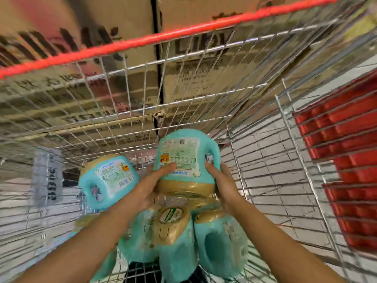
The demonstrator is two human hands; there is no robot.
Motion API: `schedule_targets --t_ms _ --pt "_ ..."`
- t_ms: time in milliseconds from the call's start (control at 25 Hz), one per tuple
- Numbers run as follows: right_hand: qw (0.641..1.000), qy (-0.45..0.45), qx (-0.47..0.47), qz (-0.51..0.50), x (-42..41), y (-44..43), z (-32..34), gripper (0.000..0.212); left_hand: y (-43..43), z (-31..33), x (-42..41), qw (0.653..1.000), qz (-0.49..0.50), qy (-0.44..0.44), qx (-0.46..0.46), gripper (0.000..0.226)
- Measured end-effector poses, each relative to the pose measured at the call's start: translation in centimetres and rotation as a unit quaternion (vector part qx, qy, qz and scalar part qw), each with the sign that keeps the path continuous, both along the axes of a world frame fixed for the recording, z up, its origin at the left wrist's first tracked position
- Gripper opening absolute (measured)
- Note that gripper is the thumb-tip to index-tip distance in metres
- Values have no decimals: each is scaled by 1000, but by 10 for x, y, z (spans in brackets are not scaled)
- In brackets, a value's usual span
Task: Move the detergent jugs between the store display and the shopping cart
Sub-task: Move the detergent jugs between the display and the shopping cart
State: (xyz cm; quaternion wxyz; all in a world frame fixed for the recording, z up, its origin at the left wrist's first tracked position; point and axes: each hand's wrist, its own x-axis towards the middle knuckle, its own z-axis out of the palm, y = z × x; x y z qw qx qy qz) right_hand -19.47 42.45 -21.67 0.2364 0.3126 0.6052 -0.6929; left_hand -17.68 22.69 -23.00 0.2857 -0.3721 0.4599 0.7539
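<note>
Inside the wire shopping cart [255, 123] lie several teal detergent jugs with gold caps. One jug [184, 158] sits between my hands, its gold cap toward me and its label up. My left hand [152, 186] presses its left side with straight fingers across the label. My right hand [221, 186] grips its right side by the handle, fingers curled round it. A second jug [108, 178] lies to the left on its side. Two more jugs [173, 237] [222, 242] lie under my wrists, close to me.
The cart's red rim bar [163, 35] crosses the top. Brown cardboard boxes [122, 21] with black print stand beyond the cart's far wall. A red plastic grille [350, 160] hangs at the cart's right side. Pale floor tiles show through the wire. The frame is motion-blurred.
</note>
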Motion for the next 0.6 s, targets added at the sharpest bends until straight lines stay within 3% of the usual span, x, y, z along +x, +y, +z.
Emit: schedule_targets --t_ms 160,320,400,480,600 --pt "995 61 36 66 -1 -6 63 9 -12 67 18 998 34 50 -36 53" --pt "982 124 65 127 11 -13 126 16 -21 132 54 986 78 135 -65 41" --pt "974 165 62 139 18 -19 154 30 -22 159 71 978 107 166 -70 41" --pt "968 203 52 139 26 -25 182 37 -20 184 87 968 143 186 -90 57" --pt "964 240 -3 118 39 -33 221 13 -17 217 105 953 189 220 -89 87"
